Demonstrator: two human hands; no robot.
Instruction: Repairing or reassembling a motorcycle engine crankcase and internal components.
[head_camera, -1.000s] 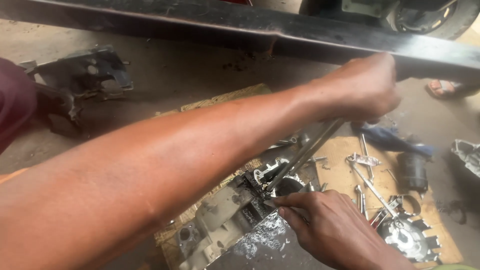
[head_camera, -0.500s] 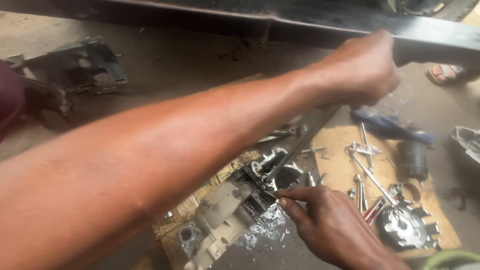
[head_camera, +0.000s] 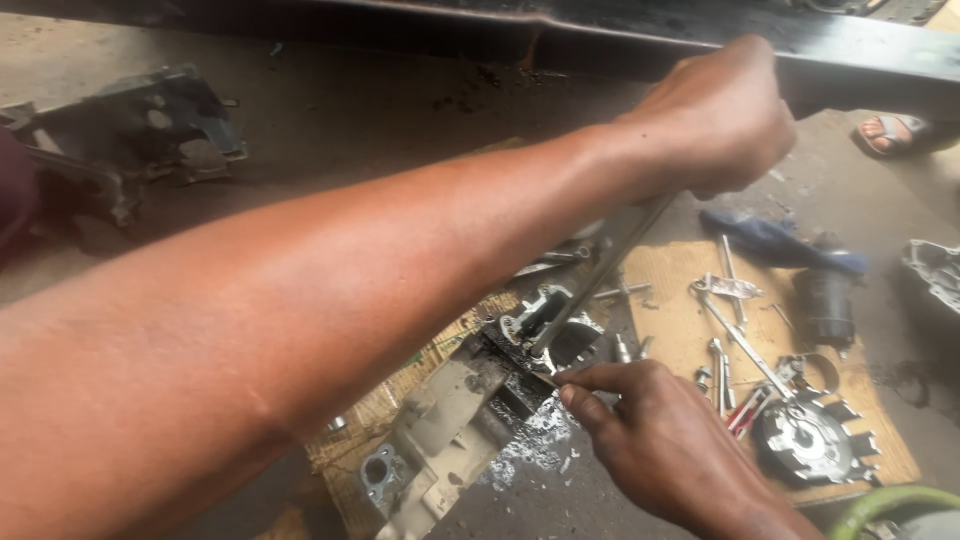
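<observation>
A: Head view, the only 1. What is hidden or hard to read?

B: The left forearm crosses from 8 o'clock to 1 o'clock and covers much of the floor. The left hand (head_camera: 715, 115) is fisted around the top of a long metal tool (head_camera: 590, 285); the handle end is buried in the fist. The tool's tip, at the centre, is lost among dark parts of the engine casing (head_camera: 450, 430). The casing's lower end is cut off at 6 o'clock.

A: What lies around?

B: At 3 o'clock, a cardboard sheet (head_camera: 680, 330) with loose wrenches (head_camera: 735, 320), a toothed round part (head_camera: 805, 440) at 4 o'clock, and a blue rag (head_camera: 775, 240). A dark metal beam (head_camera: 600, 40) runs across 12 o'clock. Another dirty casing (head_camera: 140, 125) sits at 10 o'clock.

A: The hands?

B: The left is clenched on the tool, which slants down to the casing. The right hand (head_camera: 660, 440), at 5 o'clock, has its fingertips pinched narrow against the casing beside the tool's tip; whether it holds anything small, I cannot tell.
</observation>
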